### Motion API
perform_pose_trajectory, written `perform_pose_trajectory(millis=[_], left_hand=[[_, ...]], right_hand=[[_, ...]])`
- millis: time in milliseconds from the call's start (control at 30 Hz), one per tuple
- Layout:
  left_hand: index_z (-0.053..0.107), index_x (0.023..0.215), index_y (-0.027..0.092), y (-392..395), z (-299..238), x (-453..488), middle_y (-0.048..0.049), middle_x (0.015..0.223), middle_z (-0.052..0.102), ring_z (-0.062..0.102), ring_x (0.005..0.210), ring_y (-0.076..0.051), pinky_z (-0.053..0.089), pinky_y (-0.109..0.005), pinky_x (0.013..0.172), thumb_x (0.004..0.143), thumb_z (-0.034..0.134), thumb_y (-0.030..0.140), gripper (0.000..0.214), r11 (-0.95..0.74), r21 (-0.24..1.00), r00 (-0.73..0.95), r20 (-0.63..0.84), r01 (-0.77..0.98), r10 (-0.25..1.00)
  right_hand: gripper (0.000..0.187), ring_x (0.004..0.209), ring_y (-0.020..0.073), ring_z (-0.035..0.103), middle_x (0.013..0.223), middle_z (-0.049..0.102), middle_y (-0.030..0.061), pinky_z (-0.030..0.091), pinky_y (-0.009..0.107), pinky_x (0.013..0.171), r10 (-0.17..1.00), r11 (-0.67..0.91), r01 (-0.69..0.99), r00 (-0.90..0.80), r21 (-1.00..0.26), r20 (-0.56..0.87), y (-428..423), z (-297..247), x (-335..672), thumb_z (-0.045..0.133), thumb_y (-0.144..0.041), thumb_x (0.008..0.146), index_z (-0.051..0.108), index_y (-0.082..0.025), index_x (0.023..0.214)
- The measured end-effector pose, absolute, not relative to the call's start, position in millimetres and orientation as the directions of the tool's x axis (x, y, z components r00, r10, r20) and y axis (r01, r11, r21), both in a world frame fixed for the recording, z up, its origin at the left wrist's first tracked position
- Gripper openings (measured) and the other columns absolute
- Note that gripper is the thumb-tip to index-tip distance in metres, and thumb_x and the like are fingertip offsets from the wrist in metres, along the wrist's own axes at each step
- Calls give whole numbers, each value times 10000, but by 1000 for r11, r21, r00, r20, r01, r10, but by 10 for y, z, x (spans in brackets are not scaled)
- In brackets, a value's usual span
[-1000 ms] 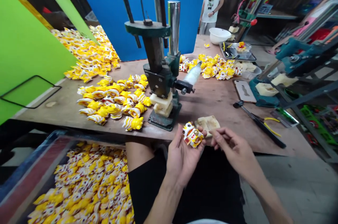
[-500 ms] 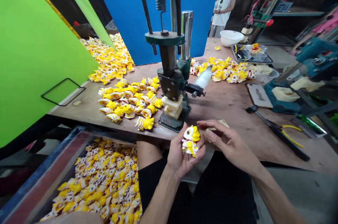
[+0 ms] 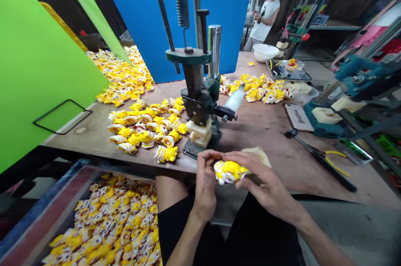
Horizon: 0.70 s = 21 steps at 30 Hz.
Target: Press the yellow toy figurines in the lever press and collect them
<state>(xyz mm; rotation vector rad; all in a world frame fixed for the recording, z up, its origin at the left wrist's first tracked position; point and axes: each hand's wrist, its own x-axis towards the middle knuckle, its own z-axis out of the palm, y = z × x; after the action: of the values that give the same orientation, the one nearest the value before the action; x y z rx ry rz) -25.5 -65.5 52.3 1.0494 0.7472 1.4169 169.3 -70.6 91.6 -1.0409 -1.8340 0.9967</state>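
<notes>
Evidently, the left of the scene serves for bulk: a deep bin (image 3: 34,224) full of yellow-and-white pieces (image 3: 109,220) stands near, below the tabletop (image 3: 272,126), and a far heap (image 3: 122,78) lies behind the green panel (image 3: 46,61). Further right, a looser cluster (image 3: 140,126) spreads beside the press (image 3: 196,86), probably so that single pieces are easy to pick out from the left. The press stands upright in the middle, a pale block (image 3: 200,135) at its base, facing the near edge as if to be within reach. Just nearer, over the lap, the left hand (image 3: 206,193) is at the left end of a yellow-and-white figure (image 3: 231,171); its fingers bend toward the far side and are partly hidden, so I cannot tell whether they pinch. The right hand (image 3: 266,182) has its fingers stretched along the figure's far side and its thumb at the near right end, pinching it between them; held from both ends, the figure presumably stays steady and easy to turn. A pale cloth (image 3: 260,156) lies just behind the right hand. Farther right, a hammer (image 3: 322,163) and yellow-handled pliers (image 3: 336,161) rest near the edge, likely kept aside yet handy.
</notes>
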Motion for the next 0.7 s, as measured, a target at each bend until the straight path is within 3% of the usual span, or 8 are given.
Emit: perform_pose_trajectory(millis=[100,167,233,300,433,567,700], left_hand=[[580,1409,274,-718,579,-259,-113,1328,640,635,1253,-290,532,-390,1091,825,957,439,715,-205,923,76,241,-325,968],[642,1334,270,-745,595,-264,-98,1297,647,642,1241,-277,533,-372,1082,788,985,259,645,-258,935,47,277,-244,960],[707,1190,247,-758,593,-277,-85,1218,665,659,1186,-263,534,-362,1057,817,952,199,449,-315,933,33,326,-176,945],[727,1165,243,-769,590,-295,-81,1181,686,678,1140,-261,541,-364,1035,796,969,191,444,-327,936,34,334,-134,942],[683,1380,285,-827,646,-336,-87,1240,715,705,1127,-265,567,-369,1004,772,992,208,686,-254,964,-29,252,-79,967],[771,1217,243,-913,726,-412,-112,1277,713,679,1247,-293,539,-407,1100,867,921,253,381,-260,964,-42,262,50,964],[745,1209,211,-1008,663,-566,-111,1248,765,738,1159,-260,573,-361,1029,880,917,325,388,-62,990,-155,43,-126,987]], right_hand=[[441,1453,276,581,1561,639,60,453,440,1265,920,296,225,-329,-928,214,-722,909,1715,686,-415,1080,675,-393,1520],[429,1456,258,584,1572,630,51,481,407,1253,931,216,138,-328,-967,161,-732,902,1730,681,-412,1081,679,-397,1510],[443,1484,239,575,1606,609,37,495,381,1251,935,115,64,-345,-991,86,-741,891,1741,665,-405,1091,655,-408,1534],[458,1498,238,577,1625,600,35,498,382,1257,935,34,30,-354,-999,21,-750,871,1737,654,-410,1099,637,-408,1556],[405,1412,273,656,1558,671,60,536,415,1226,958,11,1,-287,-1000,10,-770,776,1648,676,-462,1079,714,-354,1468],[425,1359,274,692,1538,687,89,589,416,1165,953,-18,-27,-303,-999,-9,-721,742,1518,701,-494,1062,729,-305,1441],[531,1297,270,723,1491,711,107,609,410,1123,949,52,49,-313,-997,34,-521,1099,1470,744,-575,1019,711,-293,1468]])
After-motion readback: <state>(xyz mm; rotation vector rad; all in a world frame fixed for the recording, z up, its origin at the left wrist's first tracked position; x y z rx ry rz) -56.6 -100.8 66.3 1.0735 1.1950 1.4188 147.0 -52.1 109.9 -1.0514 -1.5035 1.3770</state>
